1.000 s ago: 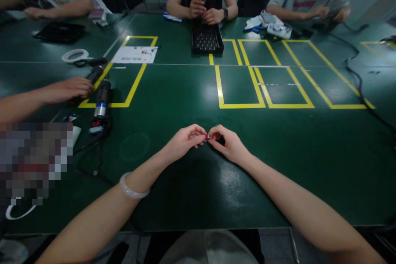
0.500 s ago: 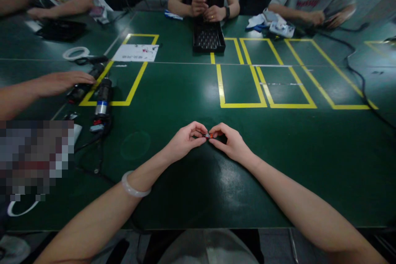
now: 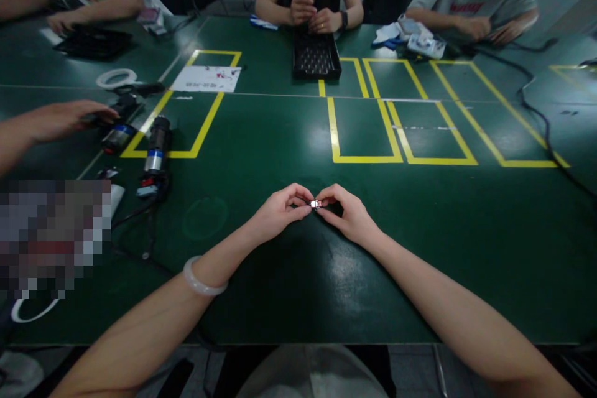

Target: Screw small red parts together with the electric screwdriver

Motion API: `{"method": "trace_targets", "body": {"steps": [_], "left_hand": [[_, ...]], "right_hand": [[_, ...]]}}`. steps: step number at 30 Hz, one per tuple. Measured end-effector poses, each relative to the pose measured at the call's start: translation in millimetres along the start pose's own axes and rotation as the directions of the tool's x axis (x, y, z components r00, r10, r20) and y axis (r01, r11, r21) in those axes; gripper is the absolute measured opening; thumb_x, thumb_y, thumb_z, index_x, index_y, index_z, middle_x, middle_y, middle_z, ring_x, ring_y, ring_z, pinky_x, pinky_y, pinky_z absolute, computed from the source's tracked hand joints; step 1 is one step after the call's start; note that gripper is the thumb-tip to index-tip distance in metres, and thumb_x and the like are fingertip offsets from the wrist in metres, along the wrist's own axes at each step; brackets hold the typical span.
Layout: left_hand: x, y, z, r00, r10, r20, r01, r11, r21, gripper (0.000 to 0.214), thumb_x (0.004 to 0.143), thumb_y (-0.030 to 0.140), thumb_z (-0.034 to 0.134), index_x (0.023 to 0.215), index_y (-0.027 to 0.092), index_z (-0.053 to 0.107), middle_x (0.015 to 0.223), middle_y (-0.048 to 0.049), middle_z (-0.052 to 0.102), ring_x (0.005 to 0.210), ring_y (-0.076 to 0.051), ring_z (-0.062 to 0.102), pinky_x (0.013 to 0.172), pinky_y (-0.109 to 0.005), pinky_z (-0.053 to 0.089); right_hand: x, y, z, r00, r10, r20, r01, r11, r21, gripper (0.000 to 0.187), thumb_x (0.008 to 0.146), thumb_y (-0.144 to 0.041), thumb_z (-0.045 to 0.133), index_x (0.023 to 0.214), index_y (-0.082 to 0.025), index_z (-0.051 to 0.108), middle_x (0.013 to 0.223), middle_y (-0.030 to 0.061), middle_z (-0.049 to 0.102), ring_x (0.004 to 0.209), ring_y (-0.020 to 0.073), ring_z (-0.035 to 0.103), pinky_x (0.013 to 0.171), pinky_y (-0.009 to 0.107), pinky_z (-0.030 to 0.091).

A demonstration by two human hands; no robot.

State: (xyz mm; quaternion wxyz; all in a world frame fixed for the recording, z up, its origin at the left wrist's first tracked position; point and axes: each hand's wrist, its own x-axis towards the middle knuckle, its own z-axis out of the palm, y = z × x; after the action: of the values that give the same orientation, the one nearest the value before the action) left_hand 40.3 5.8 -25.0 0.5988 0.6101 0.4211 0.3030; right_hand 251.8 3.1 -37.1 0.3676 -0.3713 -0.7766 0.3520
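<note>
My left hand (image 3: 280, 211) and my right hand (image 3: 347, 214) meet over the middle of the green table (image 3: 289, 143). Both pinch one tiny part (image 3: 316, 204) between thumb and fingertips; it looks silvery with a trace of red. The part is held just above the table top. A pale bangle (image 3: 200, 278) sits on my left wrist. The other fingers of both hands are curled in.
A black tray (image 3: 315, 57) lies at the far side before a person in black. Two cylindrical tools (image 3: 155, 148) with cables lie at left, near another person's hand (image 3: 65, 119). Yellow tape boxes (image 3: 401, 118) mark the table. A white sheet (image 3: 206, 78) and tape ring (image 3: 114, 78) lie at far left.
My hands stay together; the small part has turned, now showing silver instead of red. The other person's hand at left has drawn back to the left, uncovering a second tool.
</note>
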Motion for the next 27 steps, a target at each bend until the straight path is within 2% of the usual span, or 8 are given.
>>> {"method": "trace_targets", "body": {"steps": [14, 20, 23, 27], "left_hand": [[-2.0, 6.2, 1.9, 1.000, 0.000, -0.010, 0.001, 0.999, 0.041, 0.026, 0.083, 0.028, 0.067, 0.104, 0.015, 0.059, 0.094, -0.0053, 0.065, 0.084, -0.014, 0.061, 0.078, -0.028, 0.047], [-1.5, 8.2, 2.3, 1.000, 0.000, 0.013, -0.001, 0.997, 0.079, 0.029, 0.083, 0.030, 0.065, 0.107, 0.014, 0.058, 0.103, -0.0085, 0.065, 0.093, -0.017, 0.062, 0.078, -0.029, 0.048], [-3.1, 16.5, -5.9, 1.000, 0.010, 0.008, -0.011, 0.986, 0.169, 0.032, 0.086, 0.034, 0.061, 0.112, 0.015, 0.059, 0.111, -0.0107, 0.065, 0.100, -0.020, 0.062, 0.084, -0.032, 0.049], [-16.1, 37.2, -34.1, 0.986, 0.079, -0.150, -0.011, 0.910, 0.413, 0.035, 0.090, 0.041, 0.055, 0.115, 0.017, 0.060, 0.118, -0.0102, 0.064, 0.105, -0.022, 0.060, 0.092, -0.036, 0.047]], "right_hand": [[0.3, -0.5, 1.6, 1.000, 0.009, 0.027, -0.007, 0.997, -0.081, 0.013, 0.087, -0.016, 0.061, 0.099, -0.022, 0.059, 0.092, 0.0036, 0.063, 0.084, 0.0177, 0.061, 0.078, 0.033, 0.049], [0.9, 1.0, 2.9, 1.000, -0.005, 0.027, 0.008, 0.994, -0.109, 0.013, 0.086, -0.016, 0.062, 0.098, -0.021, 0.059, 0.091, 0.0039, 0.063, 0.084, 0.0181, 0.061, 0.078, 0.033, 0.048], [0.8, -0.4, 2.1, 1.000, 0.007, 0.023, -0.005, 0.996, -0.087, 0.013, 0.086, -0.015, 0.062, 0.097, -0.021, 0.059, 0.092, 0.0039, 0.064, 0.085, 0.0178, 0.061, 0.079, 0.033, 0.049], [0.0, -2.2, 0.1, 0.999, 0.038, 0.020, -0.036, 0.997, -0.072, 0.014, 0.085, -0.015, 0.062, 0.097, -0.021, 0.059, 0.092, 0.0040, 0.065, 0.085, 0.0180, 0.062, 0.079, 0.033, 0.050]]}}
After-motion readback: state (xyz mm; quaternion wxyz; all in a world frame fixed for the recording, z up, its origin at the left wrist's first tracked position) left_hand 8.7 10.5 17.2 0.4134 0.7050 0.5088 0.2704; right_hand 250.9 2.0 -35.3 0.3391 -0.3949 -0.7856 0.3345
